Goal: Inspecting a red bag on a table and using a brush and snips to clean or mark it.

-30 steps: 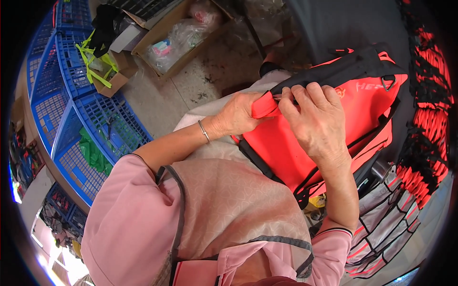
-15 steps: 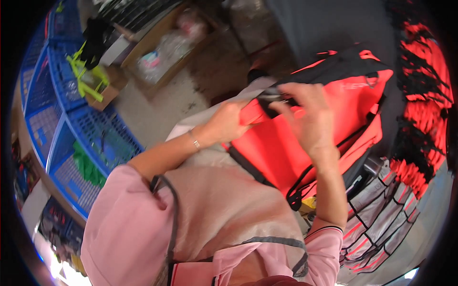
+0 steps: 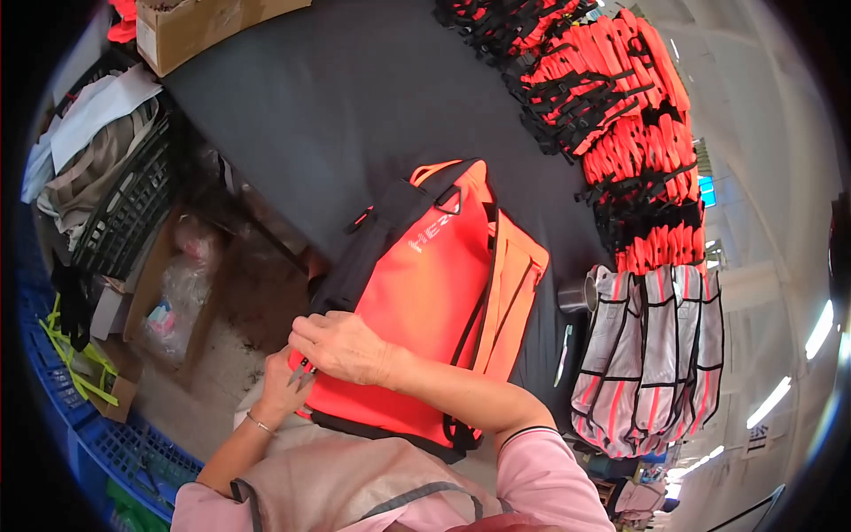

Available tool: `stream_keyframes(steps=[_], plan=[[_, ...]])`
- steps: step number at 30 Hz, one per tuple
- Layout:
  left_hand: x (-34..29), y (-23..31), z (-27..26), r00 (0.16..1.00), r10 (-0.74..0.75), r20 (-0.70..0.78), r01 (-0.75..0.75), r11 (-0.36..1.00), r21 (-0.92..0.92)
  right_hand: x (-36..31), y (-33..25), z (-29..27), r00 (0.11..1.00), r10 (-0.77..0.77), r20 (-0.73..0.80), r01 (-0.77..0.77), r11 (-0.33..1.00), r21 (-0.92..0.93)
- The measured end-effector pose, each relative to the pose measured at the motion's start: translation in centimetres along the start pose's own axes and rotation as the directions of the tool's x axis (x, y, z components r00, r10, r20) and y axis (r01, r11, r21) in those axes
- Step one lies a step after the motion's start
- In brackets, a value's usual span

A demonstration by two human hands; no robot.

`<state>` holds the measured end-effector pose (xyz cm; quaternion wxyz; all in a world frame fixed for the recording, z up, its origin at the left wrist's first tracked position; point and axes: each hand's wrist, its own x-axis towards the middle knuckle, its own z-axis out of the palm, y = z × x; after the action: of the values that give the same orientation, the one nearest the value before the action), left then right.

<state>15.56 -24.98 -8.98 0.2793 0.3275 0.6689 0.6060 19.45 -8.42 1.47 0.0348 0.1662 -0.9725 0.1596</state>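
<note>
A red-orange bag (image 3: 417, 293) with black trim and straps lies in front of me, its near end against my apron. At its left edge my left hand (image 3: 282, 387) is closed on a bit of red bag fabric; its fingertips are partly hidden. My right hand (image 3: 341, 348) reaches across the bag and meets the left one, its fingers curled around a small pair of scissors (image 3: 302, 376). The grey blades point down beside my left hand, while most of the handle is hidden in my right palm.
The bag lies on a dark table (image 3: 355, 97). Stacks of red and black bags (image 3: 612, 89) line its far right side, with grey mesh organisers (image 3: 651, 355) and a metal cup (image 3: 576, 294) nearer. Cardboard boxes (image 3: 208, 35) and blue crates (image 3: 142, 457) stand left.
My view has swung toward the table, so the bag appears further left. My right hand has come down close to my left at the bag's edge, and the scissor blades now show clearly.
</note>
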Motion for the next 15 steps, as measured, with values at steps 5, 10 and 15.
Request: stream_keyframes(steps=[5, 10, 15], plan=[[0.9, 0.3, 0.6, 0.999, 0.051, 0.009, -0.051, 0.999, -0.013, -2.1, -1.0, -1.0, 0.956, 0.227, 0.184, -0.285, 0.866, 0.411], [1.5, 1.7, 1.2, 0.998, -0.058, -0.012, 0.057, 0.994, -0.093, -3.7, -0.5, -5.3, 0.932, 0.358, 0.063, -0.361, 0.892, 0.273], [1.2, 2.4, 0.9, 0.992, -0.114, -0.048, 0.107, 0.986, -0.130, -2.3, -0.2, -5.1, 0.944, 0.323, -0.064, -0.329, 0.928, -0.176]])
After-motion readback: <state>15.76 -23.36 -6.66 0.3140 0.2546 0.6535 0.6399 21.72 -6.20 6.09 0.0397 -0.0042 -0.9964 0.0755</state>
